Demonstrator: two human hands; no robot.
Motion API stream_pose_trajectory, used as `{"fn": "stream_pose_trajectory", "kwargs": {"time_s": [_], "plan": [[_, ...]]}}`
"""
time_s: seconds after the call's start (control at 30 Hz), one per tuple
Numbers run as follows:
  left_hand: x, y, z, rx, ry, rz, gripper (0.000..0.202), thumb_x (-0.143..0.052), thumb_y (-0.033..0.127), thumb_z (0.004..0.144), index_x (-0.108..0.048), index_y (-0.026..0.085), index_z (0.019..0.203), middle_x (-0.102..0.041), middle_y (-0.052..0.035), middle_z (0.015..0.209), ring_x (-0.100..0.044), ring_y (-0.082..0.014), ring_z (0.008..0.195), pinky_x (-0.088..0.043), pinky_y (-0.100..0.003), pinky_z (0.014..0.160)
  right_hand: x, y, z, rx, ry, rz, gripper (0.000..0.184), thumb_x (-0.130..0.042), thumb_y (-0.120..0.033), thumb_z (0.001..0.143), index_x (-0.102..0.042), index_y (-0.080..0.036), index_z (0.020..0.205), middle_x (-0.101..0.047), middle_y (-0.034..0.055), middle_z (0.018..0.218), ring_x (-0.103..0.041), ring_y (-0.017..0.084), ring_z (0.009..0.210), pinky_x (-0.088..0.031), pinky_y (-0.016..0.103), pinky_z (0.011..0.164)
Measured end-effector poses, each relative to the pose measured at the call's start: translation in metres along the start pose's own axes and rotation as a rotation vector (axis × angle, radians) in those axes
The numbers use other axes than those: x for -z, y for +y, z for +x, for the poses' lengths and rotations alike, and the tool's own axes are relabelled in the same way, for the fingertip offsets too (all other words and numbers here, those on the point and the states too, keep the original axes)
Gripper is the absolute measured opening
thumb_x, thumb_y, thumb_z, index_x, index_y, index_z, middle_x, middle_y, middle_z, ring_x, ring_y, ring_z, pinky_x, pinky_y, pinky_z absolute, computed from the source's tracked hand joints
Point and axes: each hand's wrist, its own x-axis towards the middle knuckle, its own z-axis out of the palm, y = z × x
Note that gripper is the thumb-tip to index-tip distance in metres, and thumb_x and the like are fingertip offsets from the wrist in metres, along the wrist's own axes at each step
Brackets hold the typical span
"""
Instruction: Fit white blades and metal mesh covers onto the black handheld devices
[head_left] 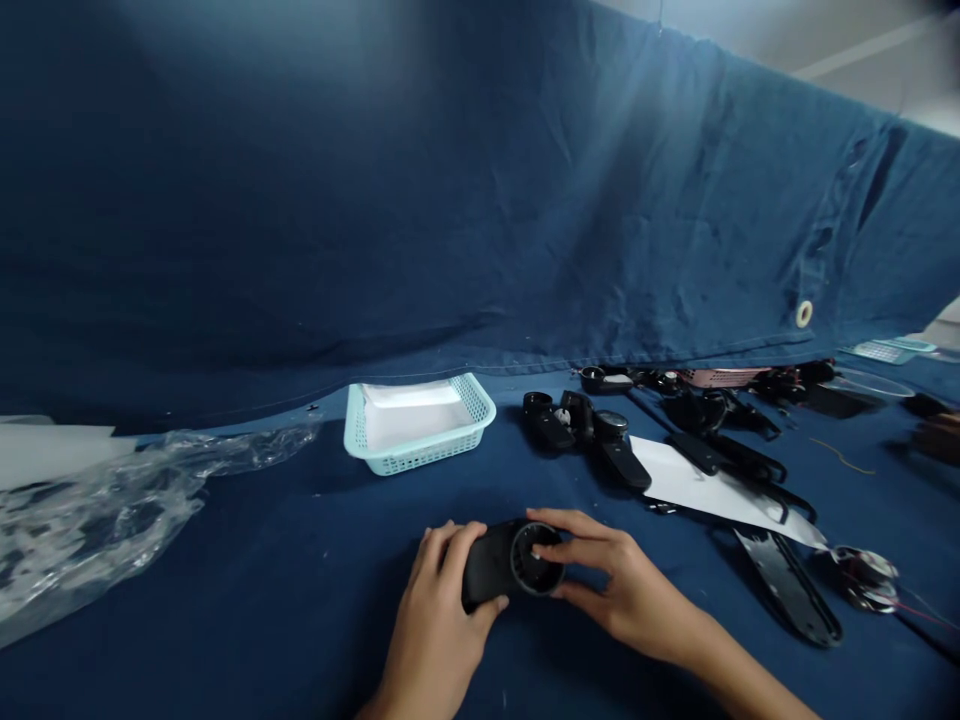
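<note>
A black plastic housing [489, 560] with a round, cup-like end is held low over the blue cloth, its open ring turned towards me. My left hand [442, 610] is closed around the plain body, fingers over the top and thumb along the lower edge. At the ring end, my right hand [600, 575] grips the rim from the right, with one finger reaching into the round opening. A small pale spot shows at that fingertip; whether it is a separate part I cannot tell. The far side of the housing is hidden.
Beyond the hands stands a light-blue basket [431, 455] with white lining. Clear plastic bags [112, 520] lie left. Several similar black housings [551, 425], a white sheet [675, 475], a long black shell [791, 590] and a wired motor [866, 575] spread right. A blue curtain [375, 200] hangs behind.
</note>
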Motion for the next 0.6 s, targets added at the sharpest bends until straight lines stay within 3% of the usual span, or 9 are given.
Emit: {"fn": "stream_pose_trajectory", "kwargs": {"time_s": [0.17, 0.3, 0.43, 0.6], "plan": [[-0.0003, -0.001, 0.0, -0.029, 0.004, -0.027, 0.06, -0.067, 0.008, 0.073, -0.047, 0.03, 0.126, -0.052, -0.0062, 0.127, -0.051, -0.0324, 0.123, -0.043, -0.058, 0.102, 0.0019, 0.0008, 0.0007, -0.012, -0.012, -0.012, 0.042, -0.065, -0.011, 0.084, -0.062, -0.028, 0.122, -0.049, 0.0065, 0.142, -0.048, 0.024, 0.13, -0.039, 0.047, 0.111], [0.0007, -0.0004, 0.0001, -0.089, 0.009, -0.051, 0.063, -0.063, 0.005, 0.072, -0.046, 0.03, 0.127, -0.053, -0.0065, 0.124, -0.053, -0.0302, 0.117, -0.046, -0.056, 0.099, 0.0038, -0.0003, 0.0003, 0.024, -0.102, -0.116, 0.053, -0.06, -0.007, 0.085, -0.054, -0.032, 0.132, -0.042, 0.0048, 0.147, -0.041, 0.023, 0.134, -0.036, 0.045, 0.113], [-0.0007, -0.0025, -0.0011, -0.128, 0.013, -0.009, 0.065, -0.06, 0.003, 0.072, -0.045, 0.032, 0.128, -0.052, -0.0063, 0.125, -0.05, -0.0308, 0.119, -0.045, -0.057, 0.1, 0.0048, -0.0013, 0.0005, 0.021, -0.141, -0.168, 0.046, -0.06, -0.007, 0.085, -0.058, -0.028, 0.126, -0.043, 0.0068, 0.144, -0.045, 0.023, 0.131, -0.039, 0.041, 0.112], [-0.0022, -0.0031, -0.0025, -0.141, 0.005, 0.024, 0.065, -0.059, 0.004, 0.074, -0.043, 0.032, 0.13, -0.051, -0.0061, 0.126, -0.049, -0.0314, 0.12, -0.043, -0.058, 0.1, 0.0041, 0.0018, 0.0018, 0.037, -0.099, -0.15, 0.036, -0.063, -0.013, 0.085, -0.061, -0.024, 0.12, -0.048, 0.0087, 0.139, -0.05, 0.024, 0.126, -0.043, 0.04, 0.109]]}}
